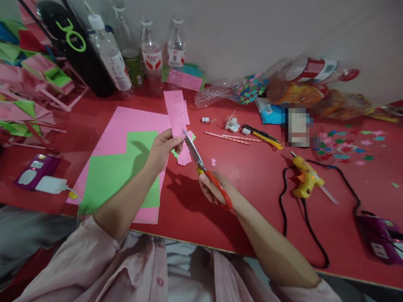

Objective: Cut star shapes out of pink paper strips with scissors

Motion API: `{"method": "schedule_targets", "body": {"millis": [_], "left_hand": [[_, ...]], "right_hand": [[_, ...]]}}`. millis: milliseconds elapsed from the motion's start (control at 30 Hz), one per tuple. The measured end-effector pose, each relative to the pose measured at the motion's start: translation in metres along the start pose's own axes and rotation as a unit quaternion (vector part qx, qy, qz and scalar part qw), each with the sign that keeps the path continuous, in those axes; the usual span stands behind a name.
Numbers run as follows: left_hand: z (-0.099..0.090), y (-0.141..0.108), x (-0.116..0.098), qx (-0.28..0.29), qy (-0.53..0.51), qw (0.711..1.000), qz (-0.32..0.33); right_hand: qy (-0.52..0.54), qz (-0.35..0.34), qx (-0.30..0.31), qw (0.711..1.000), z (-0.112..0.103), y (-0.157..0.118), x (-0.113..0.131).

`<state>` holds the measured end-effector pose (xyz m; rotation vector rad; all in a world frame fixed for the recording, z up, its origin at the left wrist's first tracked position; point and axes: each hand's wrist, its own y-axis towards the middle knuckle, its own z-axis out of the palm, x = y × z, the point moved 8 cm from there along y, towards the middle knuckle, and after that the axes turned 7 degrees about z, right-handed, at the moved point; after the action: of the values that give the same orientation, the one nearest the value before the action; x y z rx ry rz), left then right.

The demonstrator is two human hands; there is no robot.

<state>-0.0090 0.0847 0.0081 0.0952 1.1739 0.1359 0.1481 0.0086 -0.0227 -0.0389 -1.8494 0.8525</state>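
My left hand (163,149) pinches the lower end of a pink paper strip (175,107) with star outlines drawn down it. In my right hand (212,188) are scissors (217,184) with red-orange handles. Their blade tips are at the strip's lower right edge, close to my left fingers; whether paper lies between the blades I cannot tell. Beneath the strip, pink and green paper scraps (185,158) lie on the table. A small cut-out pink star (213,162) rests to the right of the scissor blades.
Pink sheets (110,130) and green sheets (103,176) lie at left. Several bottles (153,58) line the wall. A yellow glue gun (307,178) with a black cord, a cutter knife (264,136), pencils (226,137) and scattered stars (346,147) occupy the right side of the red table (252,235).
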Motion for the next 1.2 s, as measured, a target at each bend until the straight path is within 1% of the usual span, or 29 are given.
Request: {"method": "schedule_targets", "body": {"millis": [133, 533, 800, 967, 1067, 1133, 1200], "left_hand": [[0.0, 0.0, -0.001, 0.0, 0.008, 1.0, 0.0], [-0.004, 0.002, -0.002, 0.001, 0.019, 1.0, 0.006], [-0.012, 0.003, -0.004, -0.029, 0.002, 0.999, 0.025], [-0.017, 0.004, -0.01, -0.051, 0.007, 0.997, 0.05], [-0.013, 0.003, -0.008, -0.036, 0.001, 0.998, 0.044], [-0.009, 0.003, -0.004, -0.016, -0.003, 0.999, 0.03], [-0.007, 0.003, -0.002, -0.009, -0.005, 1.0, 0.025]], "right_hand": [[-0.004, 0.01, 0.0, 1.0, -0.001, 0.001, -0.001], [-0.008, 0.006, 0.006, 1.0, -0.006, 0.0, -0.001], [-0.011, 0.011, 0.011, 1.0, -0.006, -0.001, 0.001], [-0.02, 0.019, 0.048, 0.998, -0.001, 0.004, -0.003], [-0.013, 0.013, 0.057, 0.998, 0.002, 0.006, -0.003], [-0.008, 0.005, 0.042, 0.999, 0.002, 0.006, -0.003], [0.0, 0.0, 0.024, 1.0, 0.0, 0.004, -0.002]]}}
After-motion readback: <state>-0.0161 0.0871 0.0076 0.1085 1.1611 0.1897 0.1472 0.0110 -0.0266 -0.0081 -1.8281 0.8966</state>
